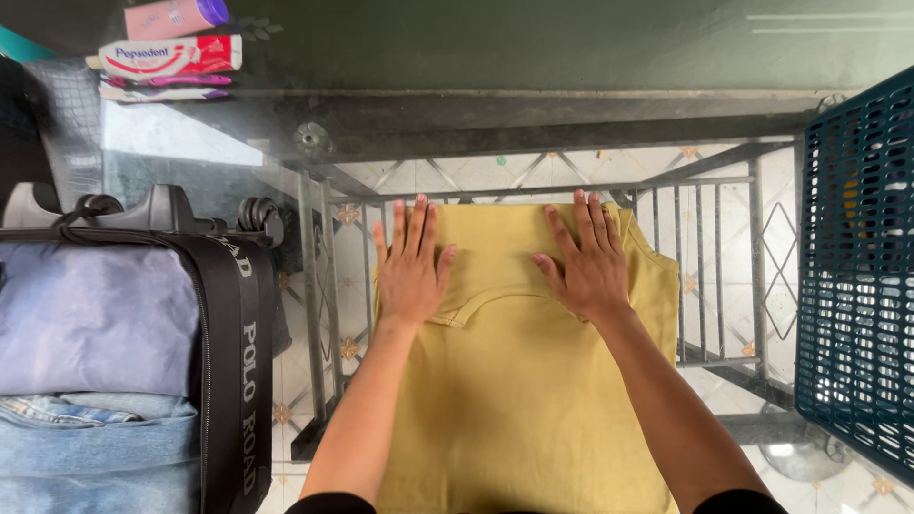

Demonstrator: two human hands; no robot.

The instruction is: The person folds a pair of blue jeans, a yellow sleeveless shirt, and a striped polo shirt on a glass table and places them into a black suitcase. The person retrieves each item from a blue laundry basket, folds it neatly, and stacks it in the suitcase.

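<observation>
Glass table (571, 114): hands (411, 271) (588, 266) flat on shirt (519, 400) (btm cropped)

An open black suitcase (228, 362) on the left holds a lavender garment (90, 314) and folded blue jeans (86, 438). At the top left of the glass counter (533, 114) lie a red-and-white toothpaste box (171, 55), a pink bottle (171, 17) and toothbrushes (162, 88). A dark blue plastic basket (857, 276) stands at the right.

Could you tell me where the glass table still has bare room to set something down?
Bare glass lies past the yellow shirt, from the toiletries across to the blue basket, and in strips beside the shirt. It is crowded where the left hand and right hand press the shirt, and at the open suitcase.
</observation>
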